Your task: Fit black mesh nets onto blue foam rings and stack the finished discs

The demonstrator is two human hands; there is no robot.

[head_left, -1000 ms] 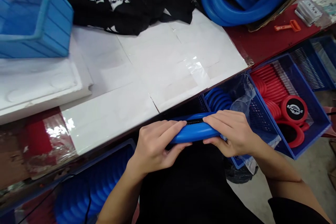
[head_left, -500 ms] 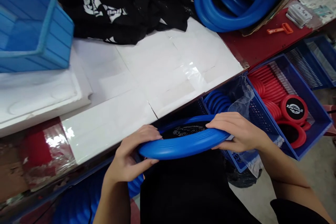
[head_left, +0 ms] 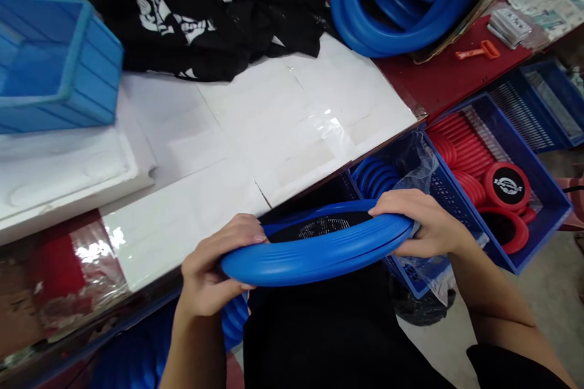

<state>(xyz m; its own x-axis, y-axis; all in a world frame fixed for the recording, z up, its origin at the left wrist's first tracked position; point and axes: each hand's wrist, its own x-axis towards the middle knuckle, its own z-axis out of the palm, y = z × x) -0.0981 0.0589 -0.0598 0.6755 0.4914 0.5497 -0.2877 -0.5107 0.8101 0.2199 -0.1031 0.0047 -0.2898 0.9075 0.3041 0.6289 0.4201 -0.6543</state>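
Observation:
I hold a blue ring-shaped disc (head_left: 314, 255) with a black printed fabric centre, flat in front of my lap, just below the table's front edge. My left hand (head_left: 214, 267) grips its left rim, thumb underneath and fingers over the top. My right hand (head_left: 422, 222) grips the right rim the same way. The disc is stretched wide between the two hands.
A white-covered table (head_left: 274, 115) carries black printed fabric pieces (head_left: 214, 18), a light blue crate (head_left: 50, 67) and a pile of blue rings (head_left: 401, 0). At the right, blue baskets (head_left: 542, 219) hold red discs (head_left: 474, 164) and blue rings (head_left: 376, 176). More blue rings (head_left: 232, 319) lie under my left hand.
The disc was squeezed narrow between my hands; it has since spread out wide, my left hand moving left and down along the rim. The view shifted slightly downward.

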